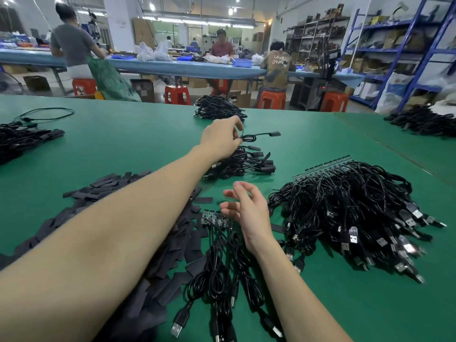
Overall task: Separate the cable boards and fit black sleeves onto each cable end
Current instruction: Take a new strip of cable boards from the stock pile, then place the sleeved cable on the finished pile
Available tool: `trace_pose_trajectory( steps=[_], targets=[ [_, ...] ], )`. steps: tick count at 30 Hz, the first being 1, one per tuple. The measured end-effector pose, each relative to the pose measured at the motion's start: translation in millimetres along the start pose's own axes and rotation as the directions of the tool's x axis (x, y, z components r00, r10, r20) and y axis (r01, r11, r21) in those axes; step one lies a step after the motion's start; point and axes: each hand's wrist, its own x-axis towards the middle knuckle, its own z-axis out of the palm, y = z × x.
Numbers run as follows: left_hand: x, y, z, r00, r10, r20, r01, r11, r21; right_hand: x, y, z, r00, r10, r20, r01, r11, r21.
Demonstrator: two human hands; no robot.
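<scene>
My left hand (220, 139) reaches far over the green table and pinches a coiled black cable (249, 138) whose end wears a black sleeve (274, 134), just above a small pile of sleeved cables (244, 164). My right hand (249, 209) hovers empty with fingers spread, right beside a strip of joined small circuit boards (213, 218) with cables (217, 272) trailing toward me. Loose flat black sleeves (103, 191) lie scattered under and left of my left forearm.
A big heap of USB cables with joined boards (350, 211) lies at the right. More cable piles sit at the far middle (217, 108), left edge (19, 140) and far right (424, 120). Beyond the table, people sit at a blue bench (172, 66) on red stools.
</scene>
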Motion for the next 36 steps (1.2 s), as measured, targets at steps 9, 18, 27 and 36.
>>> trace_pose_trajectory(
  steps=[9,18,27,36],
  targets=[
    [-13,-24,23,0.992,-0.078,0.100,0.078,0.997,0.006,3,0,0,0.999,0.036,0.018,-0.038,0.998,0.059],
    [-124,-3,-10,0.973,-0.203,-0.114,0.126,0.870,-0.477,-1,-2,0,0.998,0.030,-0.050,-0.026,0.997,0.076],
    [-142,7,2,0.969,-0.244,-0.043,0.181,0.815,-0.550,-8,-25,-7,0.985,0.020,0.172,0.162,0.257,-0.953],
    [-143,0,-6,0.964,-0.265,0.035,0.230,0.753,-0.616,-7,-50,-17,0.927,0.313,0.206,-0.045,0.639,-0.768]
  ],
)
